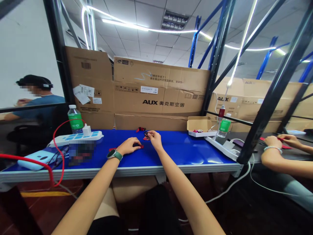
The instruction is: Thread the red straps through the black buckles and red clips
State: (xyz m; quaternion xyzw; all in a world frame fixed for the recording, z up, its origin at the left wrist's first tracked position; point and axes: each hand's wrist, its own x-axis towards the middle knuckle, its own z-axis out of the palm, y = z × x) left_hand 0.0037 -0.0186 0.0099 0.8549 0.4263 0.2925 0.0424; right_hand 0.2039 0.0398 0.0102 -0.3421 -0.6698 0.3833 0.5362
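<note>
My left hand rests palm down on the blue tabletop, fingers loosely curved and apart. Flat red material shows at its fingertips, and more red peeks out beside the watch on my wrist. Just to the right, my right hand is closed in a pinch on a small dark looped thing, too small to identify. A red piece lies below those fingers. Beyond them on the table sits a small red-and-black item.
At left are a power strip, a green-labelled bottle, a light-blue device and a red cable. An open white box stands back right, near a metal post. A co-worker's hands work farther right.
</note>
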